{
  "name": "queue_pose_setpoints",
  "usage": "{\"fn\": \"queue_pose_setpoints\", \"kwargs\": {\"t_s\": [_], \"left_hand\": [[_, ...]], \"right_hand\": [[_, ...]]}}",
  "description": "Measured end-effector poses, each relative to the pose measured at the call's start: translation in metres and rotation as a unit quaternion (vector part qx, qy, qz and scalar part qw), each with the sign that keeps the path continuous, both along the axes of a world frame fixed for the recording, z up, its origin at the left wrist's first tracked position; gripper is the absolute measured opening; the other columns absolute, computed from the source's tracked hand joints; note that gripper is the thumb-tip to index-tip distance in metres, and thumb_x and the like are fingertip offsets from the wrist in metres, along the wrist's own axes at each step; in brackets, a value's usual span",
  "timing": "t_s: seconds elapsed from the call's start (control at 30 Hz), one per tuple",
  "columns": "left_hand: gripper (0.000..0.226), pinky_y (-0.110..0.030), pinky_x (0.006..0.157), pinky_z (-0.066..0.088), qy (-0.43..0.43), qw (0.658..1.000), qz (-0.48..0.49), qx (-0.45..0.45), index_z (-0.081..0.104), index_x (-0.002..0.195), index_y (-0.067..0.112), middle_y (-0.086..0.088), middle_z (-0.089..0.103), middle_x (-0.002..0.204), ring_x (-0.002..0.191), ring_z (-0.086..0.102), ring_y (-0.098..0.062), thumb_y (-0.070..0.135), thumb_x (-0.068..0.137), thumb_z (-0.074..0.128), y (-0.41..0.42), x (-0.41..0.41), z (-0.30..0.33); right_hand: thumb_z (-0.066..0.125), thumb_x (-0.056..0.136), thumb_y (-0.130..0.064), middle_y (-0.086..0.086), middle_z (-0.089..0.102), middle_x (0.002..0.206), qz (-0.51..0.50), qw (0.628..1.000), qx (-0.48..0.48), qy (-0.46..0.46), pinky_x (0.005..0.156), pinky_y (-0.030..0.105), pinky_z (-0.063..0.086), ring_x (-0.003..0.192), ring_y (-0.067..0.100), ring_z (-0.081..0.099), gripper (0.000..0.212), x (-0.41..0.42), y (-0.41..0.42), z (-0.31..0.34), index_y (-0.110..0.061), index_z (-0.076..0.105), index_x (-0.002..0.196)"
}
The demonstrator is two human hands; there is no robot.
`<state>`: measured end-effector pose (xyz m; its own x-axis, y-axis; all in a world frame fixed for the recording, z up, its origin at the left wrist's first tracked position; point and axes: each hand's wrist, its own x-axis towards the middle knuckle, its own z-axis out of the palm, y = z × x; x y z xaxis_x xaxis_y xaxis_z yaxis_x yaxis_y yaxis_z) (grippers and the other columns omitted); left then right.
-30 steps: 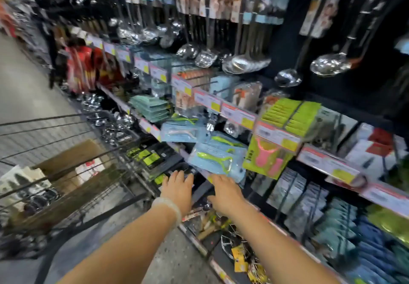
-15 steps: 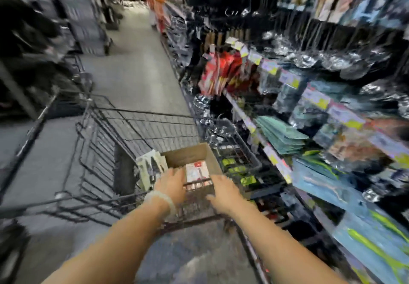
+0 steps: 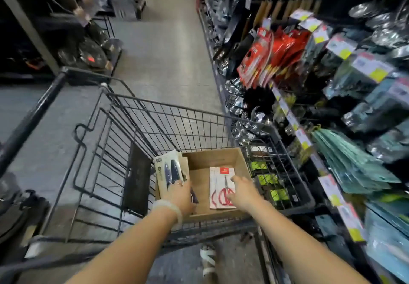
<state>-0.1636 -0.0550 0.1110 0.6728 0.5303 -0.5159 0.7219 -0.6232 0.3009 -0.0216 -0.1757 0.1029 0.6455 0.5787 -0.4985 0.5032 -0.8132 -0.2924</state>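
Both hands reach down into an open cardboard box [image 3: 213, 157] that sits in the near right corner of a wire shopping cart [image 3: 177, 119]. The left hand [image 3: 182, 195], with a pale bracelet [image 3: 168, 206] at the wrist, has its fingers [image 3: 179, 184] curled over the lower end of a knife pack [image 3: 169, 170], gripping it. This pack stands on edge, leaning against the box's left wall and rising above its rim. The right hand [image 3: 242, 191] lies on a scissors pack [image 3: 221, 179] with red handles, which rests flat on the box floor towards the right wall. Its fingers [image 3: 235, 178] are stretched nearly straight and released, with the tips on the card. Whether the thumb hooks under the pack's edge cannot be told. Shelves [image 3: 294, 126] of hanging kitchen goods stand just beside the cart's right side.
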Motion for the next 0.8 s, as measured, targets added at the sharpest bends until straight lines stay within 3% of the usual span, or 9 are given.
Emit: {"fn": "queue_pose_setpoints", "kwargs": {"t_s": [0.23, 0.4, 0.53, 0.67, 0.73, 0.8], "left_hand": [[0.058, -0.039, 0.111, 0.034, 0.09, 0.994, -0.022, -0.065, 0.033, 0.14, 0.011, -0.01, 0.033, 0.147, 0.133, 0.036, -0.028, 0.026, 0.089, 0.057, 0.02, 0.083, -0.074], [0.04, -0.03, 0.105, 0.037, 0.106, 0.984, 0.036, -0.141, 0.042, 0.132, 0.012, -0.007, 0.048, 0.135, 0.124, 0.047, -0.022, 0.016, 0.094, 0.049, 0.041, 0.137, -0.139], [0.038, -0.031, 0.107, 0.038, 0.114, 0.97, 0.089, -0.197, 0.046, 0.132, 0.019, -0.005, 0.05, 0.136, 0.126, 0.048, -0.021, 0.028, 0.095, 0.048, 0.046, 0.168, -0.183], [0.031, -0.035, 0.102, 0.047, 0.11, 0.951, 0.149, -0.247, 0.056, 0.119, 0.031, 0.001, 0.061, 0.125, 0.115, 0.058, -0.019, 0.044, 0.092, 0.049, 0.039, 0.19, -0.228], [0.028, -0.029, 0.104, 0.044, 0.106, 0.934, 0.189, -0.283, 0.054, 0.116, 0.035, 0.01, 0.058, 0.125, 0.115, 0.056, -0.013, 0.042, 0.09, 0.055, 0.037, 0.196, -0.244], [0.036, -0.029, 0.107, 0.039, 0.098, 0.903, 0.251, -0.334, 0.048, 0.119, 0.034, 0.018, 0.051, 0.125, 0.119, 0.049, -0.009, 0.034, 0.086, 0.063, 0.034, 0.203, -0.256]], "right_hand": [[0.057, 0.089, -0.024, 0.014, 0.045, 0.14, -0.073, 0.99, -0.04, 0.111, 0.103, 0.031, 0.037, 0.129, 0.03, 0.044, 0.054, 0.082, 0.044, -0.09, -0.008, 0.037, 0.136], [0.059, 0.089, -0.019, 0.012, 0.042, 0.143, -0.144, 0.971, -0.064, 0.18, 0.099, 0.026, 0.039, 0.128, 0.026, 0.045, 0.057, 0.123, 0.059, -0.163, -0.01, 0.033, 0.139], [0.061, 0.089, -0.022, 0.008, 0.031, 0.151, -0.188, 0.953, -0.081, 0.223, 0.108, 0.031, 0.034, 0.137, 0.025, 0.036, 0.073, 0.14, 0.068, -0.219, -0.015, 0.016, 0.147], [0.063, 0.085, -0.034, 0.005, 0.006, 0.159, -0.194, 0.944, -0.124, 0.236, 0.118, 0.044, 0.021, 0.146, 0.027, 0.015, 0.095, 0.138, 0.078, -0.265, -0.025, -0.005, 0.15], [0.065, 0.082, -0.036, 0.005, 0.009, 0.158, -0.221, 0.949, -0.106, 0.2, 0.117, 0.047, 0.023, 0.145, 0.029, 0.018, 0.094, 0.132, 0.082, -0.278, -0.026, 0.0, 0.15], [0.071, 0.077, -0.027, 0.009, 0.03, 0.151, -0.279, 0.944, -0.052, 0.167, 0.113, 0.046, 0.032, 0.139, 0.028, 0.032, 0.089, 0.129, 0.081, -0.288, -0.02, 0.018, 0.148]]}}
